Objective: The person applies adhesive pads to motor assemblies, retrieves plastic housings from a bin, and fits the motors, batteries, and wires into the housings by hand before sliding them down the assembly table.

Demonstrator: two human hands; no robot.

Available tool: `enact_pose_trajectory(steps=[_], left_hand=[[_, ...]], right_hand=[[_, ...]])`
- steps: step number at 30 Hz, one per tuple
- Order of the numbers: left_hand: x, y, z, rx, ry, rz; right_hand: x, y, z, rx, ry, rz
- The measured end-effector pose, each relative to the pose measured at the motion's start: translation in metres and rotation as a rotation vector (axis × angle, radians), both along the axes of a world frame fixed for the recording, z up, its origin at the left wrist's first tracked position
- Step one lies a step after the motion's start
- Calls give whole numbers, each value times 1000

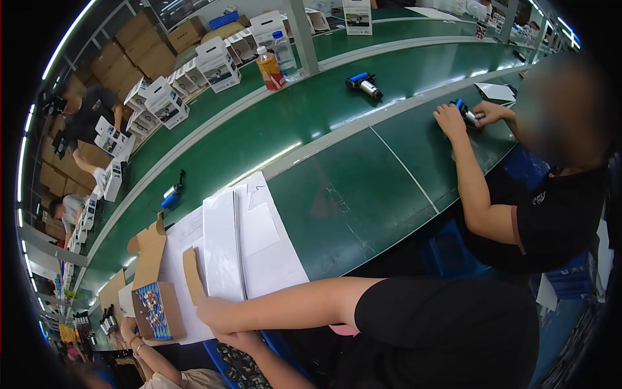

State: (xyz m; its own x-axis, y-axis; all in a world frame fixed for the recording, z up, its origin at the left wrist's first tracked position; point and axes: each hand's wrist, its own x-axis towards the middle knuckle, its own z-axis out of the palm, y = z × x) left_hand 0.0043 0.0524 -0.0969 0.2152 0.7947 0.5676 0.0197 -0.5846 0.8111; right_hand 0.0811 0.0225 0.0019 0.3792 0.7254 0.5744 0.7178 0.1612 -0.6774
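Observation:
My right hand is low over the table's near edge, beside the open cardboard box holding many small blue and silver pieces. A narrow brown cardboard strip ends right at this hand; whether I grip it cannot be seen. My left hand lies just below, partly covered by my right forearm. The fingers of both hands are hidden. Beyond them, a white plastic-covered stack rests on paper sheets.
A neighbour's hand is beside the box. To the right, a co-worker's hands handle a blue-and-silver device. Similar devices lie on the green belt. Bottles and white cartons stand beyond it.

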Motion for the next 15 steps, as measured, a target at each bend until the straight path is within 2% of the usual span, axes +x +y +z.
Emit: enact_pose_trajectory(steps=[5,8,15], left_hand=[[-5,-5,7,-6,138,-6],[3,-9,9,-14,111,-3],[2,-11,7,-76,8,5]], right_hand=[[30,24,-10,-425,-22,348],[27,25,-27,-184,23,290],[35,3,-12,-140,0,338]])
